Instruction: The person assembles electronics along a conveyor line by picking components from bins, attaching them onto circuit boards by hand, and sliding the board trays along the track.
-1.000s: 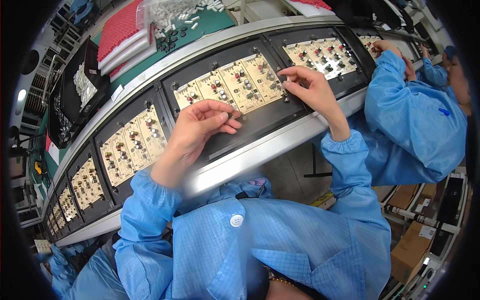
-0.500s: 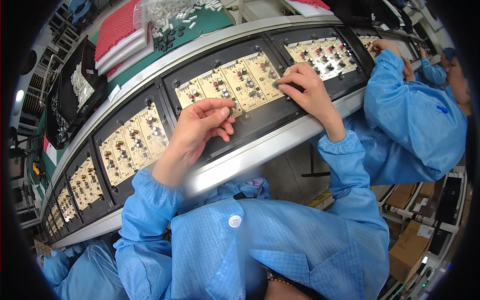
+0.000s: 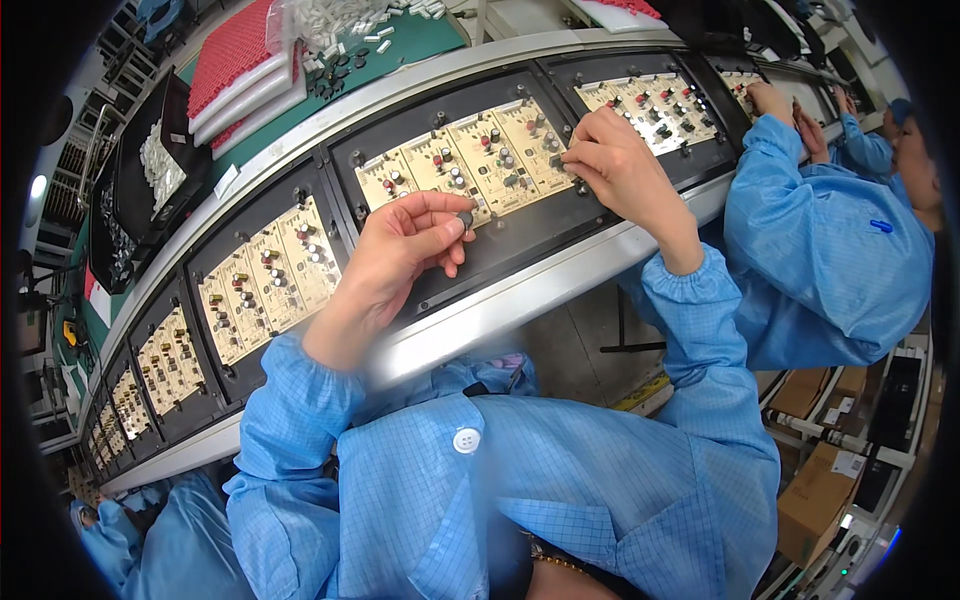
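My left hand is closed over the near edge of a panel of tan circuit boards. Between its thumb and fingers it pinches a small dark disc-shaped component. The panel lies in a black carrier frame and bears red, black and silver cylindrical parts. At the panel's right end my right hand reaches down, thumb and fingers pinched at a small dark component on the board. Its fingertips partly hide the contact.
More carriers with boards line the metal-edged rail, at left and right. Behind it, a green mat bears white and dark parts beside stacked red-and-white foam. A co-worker's blue sleeve is close at my right.
My right hand has shifted slightly right, its fingers drawn closer together at the board's edge. The left hand stays nearly in place, and its dark disc shows more clearly.
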The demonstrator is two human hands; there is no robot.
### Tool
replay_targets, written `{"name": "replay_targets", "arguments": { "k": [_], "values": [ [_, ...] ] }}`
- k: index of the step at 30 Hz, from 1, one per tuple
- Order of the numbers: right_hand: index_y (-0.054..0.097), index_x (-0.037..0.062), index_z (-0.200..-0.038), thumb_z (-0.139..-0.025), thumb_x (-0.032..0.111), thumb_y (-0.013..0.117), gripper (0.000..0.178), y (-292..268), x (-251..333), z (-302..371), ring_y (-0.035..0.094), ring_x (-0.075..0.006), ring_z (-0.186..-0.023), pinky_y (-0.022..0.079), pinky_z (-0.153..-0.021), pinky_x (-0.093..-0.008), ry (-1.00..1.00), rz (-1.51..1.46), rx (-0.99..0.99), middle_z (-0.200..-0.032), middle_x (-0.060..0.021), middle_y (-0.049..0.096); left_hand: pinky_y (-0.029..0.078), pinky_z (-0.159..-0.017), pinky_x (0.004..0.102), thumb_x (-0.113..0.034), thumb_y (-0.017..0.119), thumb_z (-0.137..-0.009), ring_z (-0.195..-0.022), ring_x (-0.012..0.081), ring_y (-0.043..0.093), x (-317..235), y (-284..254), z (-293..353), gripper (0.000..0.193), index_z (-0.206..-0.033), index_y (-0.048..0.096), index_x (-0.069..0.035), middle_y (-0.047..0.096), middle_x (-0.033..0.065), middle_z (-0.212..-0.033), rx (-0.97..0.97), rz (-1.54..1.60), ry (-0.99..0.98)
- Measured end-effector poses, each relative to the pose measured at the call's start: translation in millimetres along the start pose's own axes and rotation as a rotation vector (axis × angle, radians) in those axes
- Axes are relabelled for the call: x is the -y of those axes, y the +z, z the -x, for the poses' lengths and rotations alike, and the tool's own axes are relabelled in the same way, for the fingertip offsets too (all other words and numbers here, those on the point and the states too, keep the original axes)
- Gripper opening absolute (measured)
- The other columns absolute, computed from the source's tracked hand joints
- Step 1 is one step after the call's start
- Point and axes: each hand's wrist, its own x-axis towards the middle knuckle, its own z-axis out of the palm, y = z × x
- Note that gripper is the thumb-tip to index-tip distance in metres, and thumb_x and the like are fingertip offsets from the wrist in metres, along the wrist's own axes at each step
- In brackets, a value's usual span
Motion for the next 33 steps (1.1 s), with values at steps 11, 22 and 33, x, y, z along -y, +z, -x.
{"name": "replay_targets", "arguments": {
  "k": [11, 22, 33],
  "values": [
    [0.062, -0.0029, -0.081, -0.076, -0.002, 0.071, 0.011, -0.5, 3.0, -7.5, 0.053, -0.0301, -0.091, 0.045, -0.080, -0.0390, -0.007, 0.064, 0.097, -0.089, -0.0108, 0.054, 0.053, -0.067, 0.0237, 0.001, 0.061, -0.093, -0.074, 0.0113, 0.062, -1.2, 5.2, 4.9, 0.028, -0.121, 0.062, 0.003, 0.067, 0.0092, -0.093, 0.030, 0.001, 0.044],
    [0.058, -0.0023, -0.085, -0.078, -0.002, 0.069, 0.012, -2.5, 9.9, -5.8, 0.052, -0.0317, -0.092, 0.044, -0.080, -0.0395, -0.038, 0.126, 0.101, -0.091, -0.0124, 0.053, 0.051, -0.067, 0.0235, 0.001, 0.063, -0.092, -0.073, 0.0106, 0.061, 1.3, 0.3, 7.0, 0.031, -0.123, 0.059, 0.003, 0.066, 0.0081, -0.090, 0.039, -0.005, 0.047],
    [0.055, 0.0003, -0.076, -0.075, 0.001, 0.070, 0.015, -1.0, 19.5, -10.5, 0.053, -0.0303, -0.091, 0.046, -0.078, -0.0399, -0.036, 0.224, 0.136, -0.088, -0.0113, 0.051, 0.051, -0.065, 0.0244, 0.001, 0.064, -0.091, -0.072, 0.0114, 0.060, -0.1, 4.4, 7.3, 0.036, -0.126, 0.056, 0.003, 0.066, 0.0086, -0.087, 0.045, -0.038, 0.088]
  ]
}}
